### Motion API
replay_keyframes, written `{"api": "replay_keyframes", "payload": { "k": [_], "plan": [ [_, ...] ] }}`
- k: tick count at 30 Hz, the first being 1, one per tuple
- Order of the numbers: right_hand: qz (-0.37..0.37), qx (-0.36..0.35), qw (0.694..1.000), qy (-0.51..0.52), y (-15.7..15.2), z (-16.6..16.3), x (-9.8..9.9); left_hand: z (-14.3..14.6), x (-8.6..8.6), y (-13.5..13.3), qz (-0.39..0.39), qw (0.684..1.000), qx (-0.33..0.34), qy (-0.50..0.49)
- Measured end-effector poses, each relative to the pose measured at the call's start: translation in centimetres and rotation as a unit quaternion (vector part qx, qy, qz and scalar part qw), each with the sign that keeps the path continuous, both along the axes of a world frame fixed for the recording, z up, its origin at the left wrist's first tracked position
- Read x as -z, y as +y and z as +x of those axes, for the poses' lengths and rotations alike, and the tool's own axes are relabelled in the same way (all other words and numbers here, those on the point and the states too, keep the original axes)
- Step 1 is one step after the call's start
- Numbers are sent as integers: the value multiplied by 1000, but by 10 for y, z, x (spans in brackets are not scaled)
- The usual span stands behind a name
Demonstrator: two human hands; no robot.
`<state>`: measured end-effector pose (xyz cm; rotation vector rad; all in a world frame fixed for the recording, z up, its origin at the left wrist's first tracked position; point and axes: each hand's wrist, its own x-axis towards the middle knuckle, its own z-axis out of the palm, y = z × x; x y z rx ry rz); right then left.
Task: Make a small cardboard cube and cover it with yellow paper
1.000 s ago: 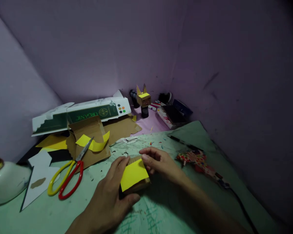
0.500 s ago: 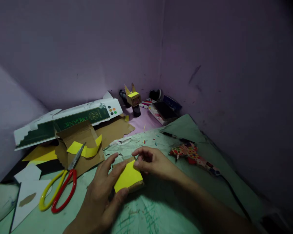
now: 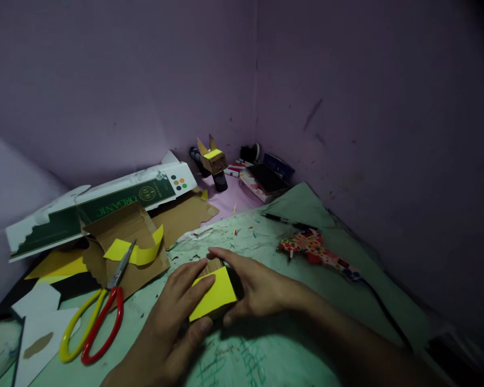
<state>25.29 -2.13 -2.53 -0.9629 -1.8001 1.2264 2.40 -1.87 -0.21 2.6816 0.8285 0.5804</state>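
Note:
A small brown cardboard block with a yellow paper face (image 3: 213, 293) lies on the pale green mat (image 3: 266, 355) in front of me. My left hand (image 3: 173, 322) grips its left side, fingers over the top and thumb under the near edge. Cupping the block's right side is my right hand (image 3: 252, 287), with the index finger stretched along the far edge and the thumb at the near corner. Both hands press on the block.
Red and yellow scissors (image 3: 94, 322) lie to the left by cut cardboard with yellow scraps (image 3: 135, 250). A flattened green and white carton (image 3: 105, 204) lies behind. A patterned glue gun (image 3: 318, 250) lies right. A small cardboard figure (image 3: 213, 161) stands in the corner.
My right hand has shifted from pinching the block's far top edge to wrapping around its right side. The view has shifted slightly, and the left hand stays on the block.

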Motion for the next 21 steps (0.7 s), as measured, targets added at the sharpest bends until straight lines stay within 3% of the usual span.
{"api": "replay_keyframes", "payload": {
  "k": [6,15,17,21],
  "plan": [
    [-1,6,1000,26,1,-4,7,2,10,-3,10,999,-7,-33],
    [-14,4,1000,-26,-2,-1,1,8,12,-10,119,992,-37,-25],
    [19,1,999,-35,-4,2,-4,10,12,-11,132,990,-37,-23],
    [182,21,983,-6,-9,6,-18,9,13,-13,118,992,-39,-17]
  ]
}}
